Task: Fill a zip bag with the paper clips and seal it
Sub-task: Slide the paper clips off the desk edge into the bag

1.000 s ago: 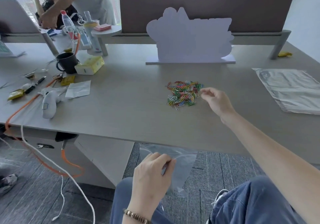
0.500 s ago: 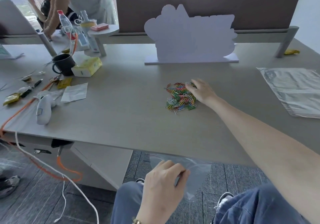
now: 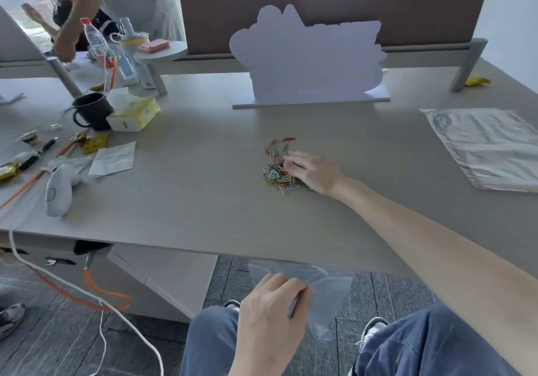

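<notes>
A heap of coloured paper clips (image 3: pixel 276 169) lies in the middle of the grey desk (image 3: pixel 203 189). My right hand (image 3: pixel 313 173) rests on the right side of the heap, fingers curled into the clips and covering part of them. Below the desk's front edge, over my lap, my left hand (image 3: pixel 270 308) pinches the rim of a clear zip bag (image 3: pixel 326 297), which hangs with its mouth just under the edge. Whether the bag holds any clips cannot be seen.
A stack of spare clear bags (image 3: pixel 489 148) lies at the right. A white cut-out board (image 3: pixel 308 61) stands behind the heap. At the left are a black mug (image 3: pixel 91 112), a yellow tissue pack (image 3: pixel 135 115), a pen, cables and a white handheld device (image 3: pixel 59 189). Another person stands at the far left.
My right hand has reached onto the paper clips and pulled them nearer, its fingers closing into the heap. My left hand keeps hold of the bag below the desk edge.
</notes>
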`<state>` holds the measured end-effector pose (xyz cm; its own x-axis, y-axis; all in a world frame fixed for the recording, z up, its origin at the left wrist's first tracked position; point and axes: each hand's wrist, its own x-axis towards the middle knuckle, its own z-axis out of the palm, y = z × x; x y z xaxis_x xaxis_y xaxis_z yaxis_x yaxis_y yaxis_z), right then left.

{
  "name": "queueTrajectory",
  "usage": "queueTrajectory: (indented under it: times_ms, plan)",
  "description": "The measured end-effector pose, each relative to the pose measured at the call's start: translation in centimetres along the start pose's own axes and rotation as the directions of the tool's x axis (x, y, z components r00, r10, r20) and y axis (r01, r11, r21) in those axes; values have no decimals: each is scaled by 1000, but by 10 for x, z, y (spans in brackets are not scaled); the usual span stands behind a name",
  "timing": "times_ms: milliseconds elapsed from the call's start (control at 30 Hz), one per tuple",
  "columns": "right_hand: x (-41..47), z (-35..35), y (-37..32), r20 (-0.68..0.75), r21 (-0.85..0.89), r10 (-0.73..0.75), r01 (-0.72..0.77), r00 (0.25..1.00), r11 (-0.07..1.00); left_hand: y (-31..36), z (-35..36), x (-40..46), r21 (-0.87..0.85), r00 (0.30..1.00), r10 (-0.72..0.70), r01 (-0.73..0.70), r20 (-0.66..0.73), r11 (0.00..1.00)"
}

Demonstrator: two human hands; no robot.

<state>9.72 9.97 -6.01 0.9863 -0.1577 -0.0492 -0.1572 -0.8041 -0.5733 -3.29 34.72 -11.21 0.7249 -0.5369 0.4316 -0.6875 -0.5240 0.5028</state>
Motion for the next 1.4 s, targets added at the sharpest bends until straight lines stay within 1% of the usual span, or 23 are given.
queueTrajectory:
  times_ms: [200,233,267,300,333,367,400,433,467,533,567,600,667,767,867,1067,1100,1133,1167,1233,1267,1333,1400]
  plan:
    - [-60,21,-28,29,-14,-60,61,998,998,0,-1,-2,5,1000,-22,22,10,1000]
    - [-68,25,-31,31,5,-63,62,998,998,-1,-2,-2,7,1000,-27,27,10,1000]
    - [-76,26,-36,43,63,-59,56,997,996,-2,-4,-3,11,999,-30,30,10,999]
    - [-82,26,-39,70,166,-46,34,996,986,-2,-5,-3,16,999,-32,31,10,999]
    - [-89,23,-44,98,303,-39,8,994,953,-2,-6,-3,20,999,-32,32,7,999]
    - [-93,19,-46,107,438,-25,-24,994,899,-3,-7,-4,22,1000,-31,31,3,999]
    - [-98,12,-48,82,527,7,-49,997,848,-2,-8,-4,22,1000,-31,31,0,999]
    - [-102,5,-47,27,555,69,-73,997,829,-3,-9,-4,21,1000,-30,31,-2,999]
    - [-107,-3,-44,-47,521,144,-98,988,848,-2,-10,-4,21,1000,-31,31,-4,999]
    - [-116,-15,-32,-168,345,251,-182,953,921,-2,-12,-4,19,999,-32,32,-8,999]
    - [-119,-18,-26,-180,274,267,-213,947,938,-2,-12,-4,15,999,-33,33,-9,999]
    - [-122,-19,-24,-161,225,270,-231,949,946,-2,-12,-5,11,999,-35,35,-8,999]
    - [-126,-17,-25,-110,185,272,-249,956,951,-2,-12,-5,4,999,-44,44,-6,999]
    - [-131,-9,-37,-31,221,255,-242,967,945,-3,-12,-5,1,999,-50,50,-6,999]
    - [-138,4,-47,15,291,243,-237,970,927,-3,-15,-4,13,999,-48,48,-15,999]
    - [-156,18,-60,128,448,204,-240,971,861,-6,-15,-4,21,999,-50,51,-17,999]
    - [-158,15,-61,120,487,209,-241,970,839,-6,-16,-4,19,999,-48,48,-19,999]
    - [-157,11,-59,75,505,228,-234,971,831,-6,-16,-5,15,999,-46,46,-22,999]
    - [-153,5,-56,1,498,254,-220,967,838,-6,-17,-5,11,999,-44,44,-25,999]
    - [-139,-7,-45,-133,429,297,-215,946,877,-6,-18,-5,8,999,-41,41,-26,999]
    - [-131,-12,-40,-152,386,307,-230,939,893,-6,-18,-5,8,999,-42,42,-24,999]
    - [-118,-15,-36,-121,318,313,-262,942,911,-8,-19,-6,5,999,-47,47,-16,999]
    - [-113,-13,-36,-65,300,301,-270,951,915,-9,-20,-6,6,999,-52,52,-12,999]
